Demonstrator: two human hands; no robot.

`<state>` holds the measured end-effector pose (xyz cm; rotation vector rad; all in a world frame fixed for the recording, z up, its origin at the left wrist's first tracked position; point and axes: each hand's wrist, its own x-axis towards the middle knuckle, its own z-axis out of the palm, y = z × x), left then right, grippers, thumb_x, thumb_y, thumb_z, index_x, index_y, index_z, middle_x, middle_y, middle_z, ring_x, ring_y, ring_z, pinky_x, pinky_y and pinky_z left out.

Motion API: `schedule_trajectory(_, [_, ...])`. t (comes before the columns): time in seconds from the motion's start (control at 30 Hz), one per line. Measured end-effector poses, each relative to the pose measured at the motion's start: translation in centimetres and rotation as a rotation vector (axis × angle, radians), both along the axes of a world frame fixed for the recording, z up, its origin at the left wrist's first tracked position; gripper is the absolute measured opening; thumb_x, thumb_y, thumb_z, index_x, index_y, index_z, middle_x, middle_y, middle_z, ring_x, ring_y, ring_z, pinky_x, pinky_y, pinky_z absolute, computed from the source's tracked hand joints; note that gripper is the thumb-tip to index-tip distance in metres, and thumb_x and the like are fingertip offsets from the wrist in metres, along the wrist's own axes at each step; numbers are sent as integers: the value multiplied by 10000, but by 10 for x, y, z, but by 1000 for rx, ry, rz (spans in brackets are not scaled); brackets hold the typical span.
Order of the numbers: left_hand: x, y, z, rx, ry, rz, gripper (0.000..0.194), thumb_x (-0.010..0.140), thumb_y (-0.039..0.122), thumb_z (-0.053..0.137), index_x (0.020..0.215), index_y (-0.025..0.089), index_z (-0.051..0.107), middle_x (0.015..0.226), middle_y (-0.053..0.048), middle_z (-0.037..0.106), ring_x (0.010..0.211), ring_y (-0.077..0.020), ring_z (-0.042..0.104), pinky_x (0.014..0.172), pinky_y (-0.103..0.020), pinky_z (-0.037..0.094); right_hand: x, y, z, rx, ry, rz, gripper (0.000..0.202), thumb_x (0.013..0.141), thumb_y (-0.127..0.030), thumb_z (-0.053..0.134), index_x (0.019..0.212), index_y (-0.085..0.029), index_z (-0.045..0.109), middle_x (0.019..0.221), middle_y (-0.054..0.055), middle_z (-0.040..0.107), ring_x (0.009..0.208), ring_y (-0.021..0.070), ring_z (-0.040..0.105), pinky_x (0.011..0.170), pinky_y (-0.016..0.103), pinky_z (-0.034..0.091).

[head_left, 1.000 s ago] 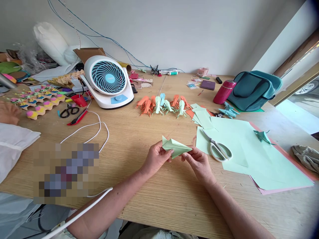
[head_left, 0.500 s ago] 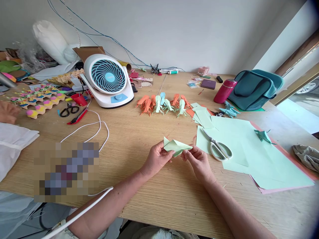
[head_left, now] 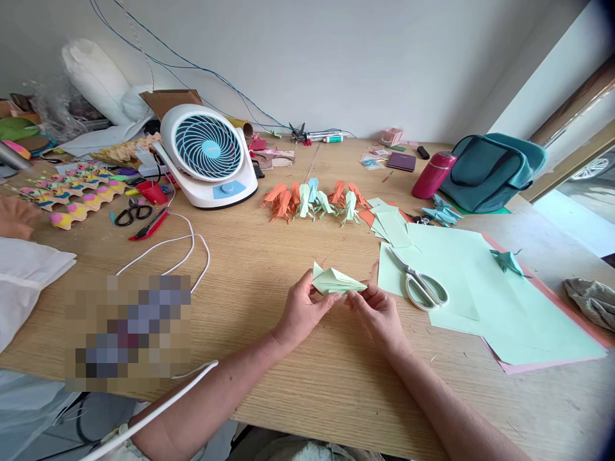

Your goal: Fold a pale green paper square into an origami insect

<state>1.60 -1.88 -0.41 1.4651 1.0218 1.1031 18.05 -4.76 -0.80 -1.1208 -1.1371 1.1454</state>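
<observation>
A pale green folded paper (head_left: 336,279) is held above the table's middle, its pointed end toward the right. My left hand (head_left: 305,308) pinches its left part, thumb along the lower edge. With thumb and fingertips, my right hand (head_left: 377,312) grips the narrow right end; some of those fingers are hidden behind the paper. To the right, white-handled scissors (head_left: 423,285) lie on pale green paper sheets (head_left: 500,301). Beyond my hands stands a row of folded paper figures (head_left: 304,201) in orange, pale green and blue. Smaller green paper pieces (head_left: 394,224) lie at the row's right end.
A white fan (head_left: 211,150) stands at the back left, its white cable (head_left: 192,237) looping over the table. Black-handled scissors (head_left: 132,212) and a red cutter (head_left: 148,225) lie nearby. A pink bottle (head_left: 434,175) and teal bag (head_left: 492,173) stand back right. Another person's hand (head_left: 16,218) shows far left.
Both hands have shifted slightly left with the paper. My right thumb and fingers have slid a little along its lower right edge, and the lower flap looks flatter.
</observation>
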Motion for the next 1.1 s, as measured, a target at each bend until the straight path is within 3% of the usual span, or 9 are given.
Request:
schedule_trajectory(0.13, [-1, 1, 2, -54, -48, -23, 418, 789, 353, 741, 1126, 152, 597, 913, -58, 678, 786, -173, 651, 499, -193, 549, 3, 1, 0, 2, 29, 2, 267, 794, -441, 758, 754, -189, 679, 660, 7, 645, 588, 121, 524, 569, 250, 430])
schedule_trajectory(0.33, [-2, 3, -2, -76, -68, -40, 480, 787, 386, 749, 1163, 147, 572, 815, -18, 634, 671, -122, 595, 505, -189, 542, 6, 1, 3, 12, 51, 12, 222, 800, -408, 760, 782, -196, 695, 685, 6, 654, 590, 117, 527, 593, 257, 439])
schedule_trajectory(0.87, [0, 3, -1, -60, -77, -38, 452, 784, 380, 746, 1135, 142, 592, 809, -24, 648, 653, -123, 608, 506, -197, 536, 8, 1, 2, -49, 150, 23, 272, 806, -446, 756, 706, -195, 721, 690, 32, 705, 574, 118, 558, 584, 252, 469])
schedule_trajectory(1.1, [-1, 5, 4, -108, -134, -49, 544, 793, 381, 749, 1232, 131, 549, 823, -19, 634, 628, -103, 582, 503, -194, 528, 15, 1, 6, -35, 52, 88, 218, 845, -428, 722, 815, -219, 777, 835, 50, 758, 622, 127, 592, 654, 273, 500])
